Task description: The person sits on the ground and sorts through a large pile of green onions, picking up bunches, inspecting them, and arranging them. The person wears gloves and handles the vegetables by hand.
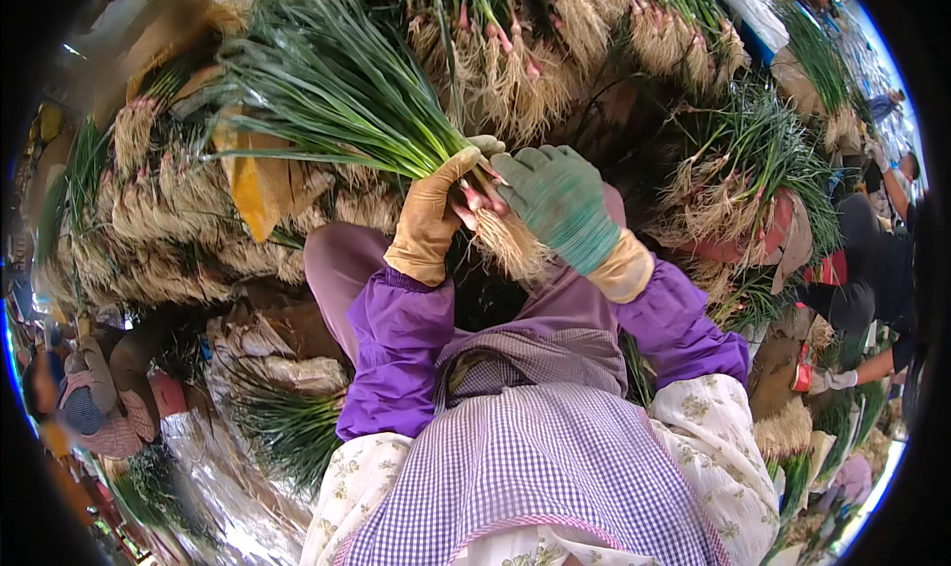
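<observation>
My left hand (438, 213), in a tan glove, is closed around a bunch of green onions (394, 131) just above its pink bulbs. The green leaves fan out to the upper left, and the pale roots hang down to the right between my hands. My right hand (557, 202), in a green glove over a cream one, lies against the bulb end of the bunch. Its fingertips touch the stems beside the bulbs; whether they pinch one is hard to tell.
Piled bunches with roots (163, 217) lie to the left, more bunches (520, 68) ahead. Loose green onions (743, 187) heap over a reddish container at right. A yellow sheet (256, 187) lies beside the left pile. Co-workers sit at far left and right; one gloved hand (832, 380) shows at right.
</observation>
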Demonstrator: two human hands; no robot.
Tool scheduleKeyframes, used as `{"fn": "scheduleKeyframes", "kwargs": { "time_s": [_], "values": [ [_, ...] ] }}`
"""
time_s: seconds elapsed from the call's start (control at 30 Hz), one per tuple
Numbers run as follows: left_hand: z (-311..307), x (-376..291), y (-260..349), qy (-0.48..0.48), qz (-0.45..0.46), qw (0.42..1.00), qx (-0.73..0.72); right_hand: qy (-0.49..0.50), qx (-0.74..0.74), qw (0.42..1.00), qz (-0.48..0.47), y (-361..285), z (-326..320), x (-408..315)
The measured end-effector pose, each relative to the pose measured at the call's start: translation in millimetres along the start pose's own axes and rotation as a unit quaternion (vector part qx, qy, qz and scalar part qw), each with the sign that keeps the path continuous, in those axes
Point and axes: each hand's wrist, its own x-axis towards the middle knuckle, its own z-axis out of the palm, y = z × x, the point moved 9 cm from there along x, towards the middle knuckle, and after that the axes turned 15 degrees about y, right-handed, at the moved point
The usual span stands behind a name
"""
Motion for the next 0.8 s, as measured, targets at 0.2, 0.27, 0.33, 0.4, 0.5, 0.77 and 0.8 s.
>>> {"fn": "scheduleKeyframes", "kwargs": {
  "time_s": [0.2,0.27,0.33,0.4,0.5,0.77,0.8],
  "values": [
    [-14.4,-9.9,-12.6,0.026,-0.008,0.999,-0.040,-0.141,0.342,0.820,0.436,59.3,65.5,25.7],
    [-11.6,-19.4,-7.7,0.054,-0.004,0.997,-0.049,-0.184,0.525,0.660,0.504,30.8,100.4,15.1],
    [-22.7,-15.2,-4.6,0.074,0.027,0.997,-0.022,-0.013,0.556,0.623,0.550,32.3,93.1,11.9],
    [-27.6,-10.4,-0.1,0.116,0.047,0.992,0.013,0.130,0.541,0.658,0.507,52.5,74.7,14.9],
    [-16.1,-16.0,-5.6,0.103,0.041,0.993,0.046,0.092,0.319,0.871,0.362,46.2,51.5,19.5],
    [-7.3,-18.1,-11.5,0.074,0.010,0.992,-0.101,0.163,0.499,0.651,0.549,65.3,98.4,-6.3],
    [-8.6,-18.0,-9.0,0.063,0.015,0.981,-0.185,0.209,0.526,0.600,0.565,70.7,93.4,-10.5]
  ]
}}
